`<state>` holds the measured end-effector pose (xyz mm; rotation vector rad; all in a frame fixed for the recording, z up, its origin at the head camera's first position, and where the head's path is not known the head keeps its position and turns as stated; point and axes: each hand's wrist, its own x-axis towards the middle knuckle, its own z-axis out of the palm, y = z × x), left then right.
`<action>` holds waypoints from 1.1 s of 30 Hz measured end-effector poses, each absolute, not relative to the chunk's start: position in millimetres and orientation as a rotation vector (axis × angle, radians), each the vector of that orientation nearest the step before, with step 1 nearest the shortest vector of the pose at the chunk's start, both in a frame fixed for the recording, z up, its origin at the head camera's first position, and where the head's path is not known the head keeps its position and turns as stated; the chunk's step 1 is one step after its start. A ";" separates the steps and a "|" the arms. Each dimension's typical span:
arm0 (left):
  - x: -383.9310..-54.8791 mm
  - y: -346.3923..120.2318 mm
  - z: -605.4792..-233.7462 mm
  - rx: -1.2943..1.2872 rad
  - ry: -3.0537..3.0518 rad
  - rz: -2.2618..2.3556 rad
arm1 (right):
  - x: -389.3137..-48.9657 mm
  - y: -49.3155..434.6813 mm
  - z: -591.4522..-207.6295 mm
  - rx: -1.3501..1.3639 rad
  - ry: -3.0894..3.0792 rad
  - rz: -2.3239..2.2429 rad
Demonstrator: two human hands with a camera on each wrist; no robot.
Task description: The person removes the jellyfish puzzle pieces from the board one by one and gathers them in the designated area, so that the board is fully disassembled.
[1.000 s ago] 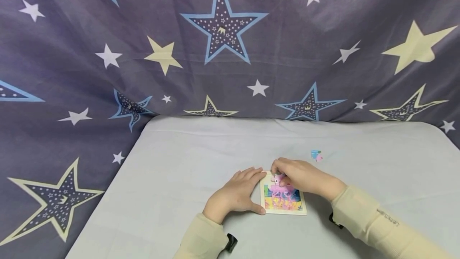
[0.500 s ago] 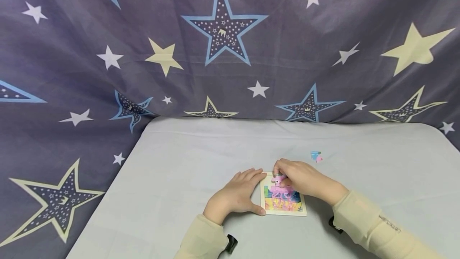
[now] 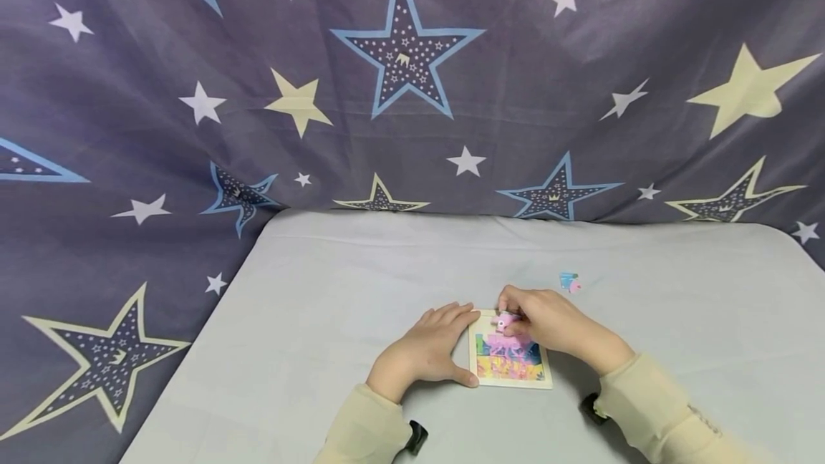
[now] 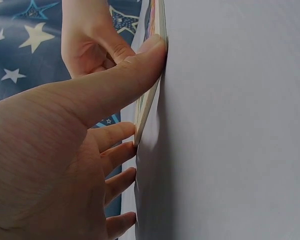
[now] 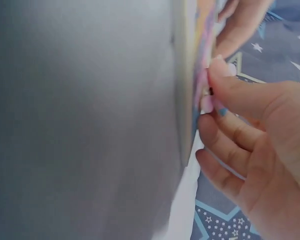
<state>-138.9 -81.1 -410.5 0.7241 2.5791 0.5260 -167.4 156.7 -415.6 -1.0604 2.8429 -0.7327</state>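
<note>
A small jigsaw puzzle in a pale tray (image 3: 515, 383) lies on the table, its lower part filled with pink, blue and yellow picture pieces. My left hand (image 3: 425, 347) rests along the tray's left side, thumb at the near corner and fingertips at the far one. In the left wrist view, the thumb (image 4: 140, 62) presses the tray's edge and the fingers are spread, fairly straight. My right hand (image 3: 554, 317) pinches a pink puzzle piece (image 3: 505, 321) with an eye printed on it, over the tray's upper part. Its fingers hide the tray's upper right.
Beyond the tray, to the right, one or more loose blue and pink puzzle pieces (image 3: 570, 282) lie on the pale grey tablecloth (image 3: 361, 263). A dark star-patterned curtain (image 3: 412, 134) hangs behind the table and along its left side.
My right hand has shifted slightly right with the pink puzzle piece, which now shows more pale tray on its left. My left hand stays at the tray's left side.
</note>
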 end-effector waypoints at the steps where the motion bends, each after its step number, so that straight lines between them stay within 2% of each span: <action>1: -139.1 -80.9 -410.6 0.724 2.579 0.525 | -167.4 157.3 -415.3 -1.039 2.837 -0.747; 15: -139.5 -79.0 -409.3 0.721 2.581 0.523 | -167.0 175.1 -411.6 -0.802 2.729 -1.041; 21: -138.4 -78.4 -409.2 0.712 2.580 0.522 | -167.7 192.0 -403.1 -0.737 2.815 -1.071; 33: -137.2 -79.7 -409.1 0.727 2.588 0.525 | -172.2 229.2 -394.1 -0.435 3.154 -1.185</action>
